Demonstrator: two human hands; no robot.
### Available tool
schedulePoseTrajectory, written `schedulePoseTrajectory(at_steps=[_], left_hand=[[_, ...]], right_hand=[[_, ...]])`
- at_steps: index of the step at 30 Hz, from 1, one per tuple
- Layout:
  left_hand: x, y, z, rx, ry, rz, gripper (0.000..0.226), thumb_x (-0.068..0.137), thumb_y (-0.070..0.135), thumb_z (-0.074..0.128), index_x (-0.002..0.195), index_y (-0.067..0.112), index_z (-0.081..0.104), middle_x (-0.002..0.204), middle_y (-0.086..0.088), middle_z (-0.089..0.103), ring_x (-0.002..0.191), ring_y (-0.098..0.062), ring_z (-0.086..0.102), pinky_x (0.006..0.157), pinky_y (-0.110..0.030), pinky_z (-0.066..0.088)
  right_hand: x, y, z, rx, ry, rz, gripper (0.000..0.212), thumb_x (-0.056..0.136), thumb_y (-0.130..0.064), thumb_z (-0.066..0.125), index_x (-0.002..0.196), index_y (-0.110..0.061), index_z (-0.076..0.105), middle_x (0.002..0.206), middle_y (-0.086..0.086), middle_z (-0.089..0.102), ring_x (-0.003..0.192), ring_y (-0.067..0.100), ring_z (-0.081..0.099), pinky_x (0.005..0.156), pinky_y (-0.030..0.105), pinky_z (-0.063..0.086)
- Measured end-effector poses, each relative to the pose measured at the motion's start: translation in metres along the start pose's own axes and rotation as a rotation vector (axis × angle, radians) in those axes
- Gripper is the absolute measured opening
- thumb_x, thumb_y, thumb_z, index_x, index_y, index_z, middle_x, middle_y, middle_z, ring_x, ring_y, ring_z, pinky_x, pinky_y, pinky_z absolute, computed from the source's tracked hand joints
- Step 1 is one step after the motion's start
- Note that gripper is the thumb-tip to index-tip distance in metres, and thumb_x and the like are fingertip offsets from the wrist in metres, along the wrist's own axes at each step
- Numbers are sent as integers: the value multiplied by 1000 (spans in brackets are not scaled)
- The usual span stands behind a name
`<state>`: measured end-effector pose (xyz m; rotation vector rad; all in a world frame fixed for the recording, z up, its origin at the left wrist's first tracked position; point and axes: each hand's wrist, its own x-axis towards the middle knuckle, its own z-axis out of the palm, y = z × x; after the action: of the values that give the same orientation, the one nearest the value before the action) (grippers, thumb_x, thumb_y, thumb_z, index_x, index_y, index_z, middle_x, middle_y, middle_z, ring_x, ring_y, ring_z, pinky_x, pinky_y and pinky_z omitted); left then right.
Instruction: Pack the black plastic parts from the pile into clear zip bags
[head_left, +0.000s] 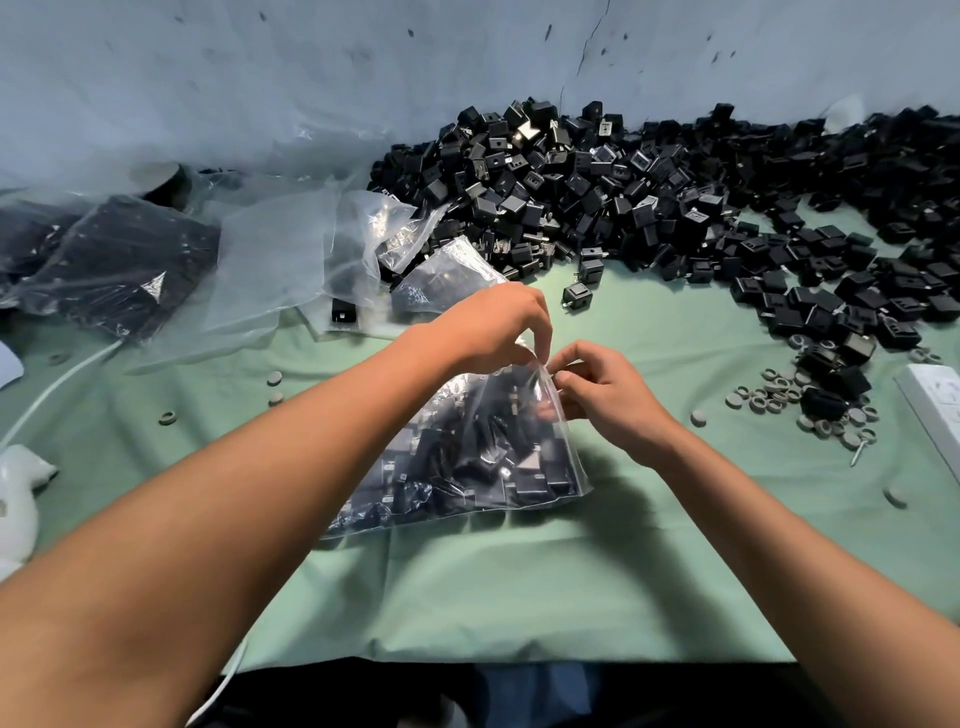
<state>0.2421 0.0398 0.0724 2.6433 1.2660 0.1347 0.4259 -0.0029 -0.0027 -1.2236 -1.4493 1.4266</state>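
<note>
Both forearms are bare, no sleeves in view; the left hand (498, 322) and right hand (608, 400) wear no gloves, rings or watch; dark clothing shows at six o'clock.

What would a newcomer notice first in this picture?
First, the large pile of black plastic parts heaped along the far side of the green table. Next, in the middle, the left hand and right hand pinching the top of a clear zip bag full of those parts.
</note>
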Motion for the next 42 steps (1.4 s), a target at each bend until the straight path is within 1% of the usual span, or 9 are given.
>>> schedulePoseTrajectory(at_steps=[3, 7, 12, 18, 22, 26, 29, 34, 42], left_hand=[[-2, -2, 1, -4, 4, -2, 14, 84, 17, 82, 92, 28, 80, 113, 2, 65, 110, -18, 58, 95, -42, 48], [0, -2, 3, 9, 6, -2, 13, 84, 18, 82, 92, 27, 80, 114, 1, 65, 110, -19, 58, 95, -42, 47], [-2, -4, 4, -16, 21, -5, 13, 84, 17, 82, 92, 28, 80, 111, 2, 66, 108, -18, 59, 96, -40, 47], [-1, -2, 8, -10, 25, -15, 11, 85, 18, 82, 91, 27, 79, 113, 2, 66, 109, -18, 58, 95, -37, 46], [-3, -2, 8, -18, 34, -17, 12, 85, 18, 81, 92, 28, 79, 112, 3, 66, 108, -17, 58, 94, -36, 46], [-2, -4, 8, -6, 31, -21, 13, 86, 17, 80, 96, 25, 79, 114, 2, 66, 110, -18, 59, 94, -38, 46], [-1, -2, 8, -12, 32, -3, 14, 85, 15, 80, 95, 25, 80, 114, 2, 67, 108, -19, 60, 95, -40, 47], [-3, -5, 9, -16, 44, 1, 12, 86, 17, 80, 93, 27, 80, 112, 3, 67, 107, -18, 59, 94, -40, 47], [-5, -4, 10, -11, 45, -5, 11, 86, 19, 80, 94, 27, 80, 111, 4, 67, 108, -17, 59, 94, -40, 48]], right_hand=[[1, -4, -3, -8, 60, -30, 17, 101, 8, 47, 96, -2, 59, 86, 22, 68, 68, 24, 71, 65, 35, 60], [-4, -6, 5, 39, -48, -27, 15, 103, 8, 44, 100, 0, 56, 91, 27, 69, 80, 40, 76, 71, 44, 65], [0, -6, -5, 4, 57, -49, 20, 100, 10, 45, 95, -4, 60, 83, 18, 70, 66, 24, 67, 64, 34, 59], [-5, -3, 1, -77, -39, -80, 2, 101, 1, 57, 101, 1, 59, 86, 14, 68, 74, 17, 65, 70, 38, 63], [-4, -6, -5, -4, -25, -84, 5, 103, 1, 54, 105, 1, 58, 88, 19, 67, 69, 19, 65, 65, 35, 59], [-7, -4, -5, 94, -122, -59, 12, 104, 4, 48, 111, -1, 56, 90, 18, 68, 77, 31, 69, 79, 51, 60], [-7, -3, -10, 190, -115, -8, 13, 105, 4, 45, 111, -1, 55, 92, 21, 68, 72, 31, 71, 69, 44, 63], [-10, 0, -11, 95, -135, -14, 13, 104, 7, 47, 110, 2, 56, 90, 18, 67, 73, 26, 67, 67, 34, 61], [-14, -2, -13, 262, -238, 45, 18, 104, 6, 46, 120, 2, 52, 99, 29, 68, 83, 43, 73, 74, 45, 64]])
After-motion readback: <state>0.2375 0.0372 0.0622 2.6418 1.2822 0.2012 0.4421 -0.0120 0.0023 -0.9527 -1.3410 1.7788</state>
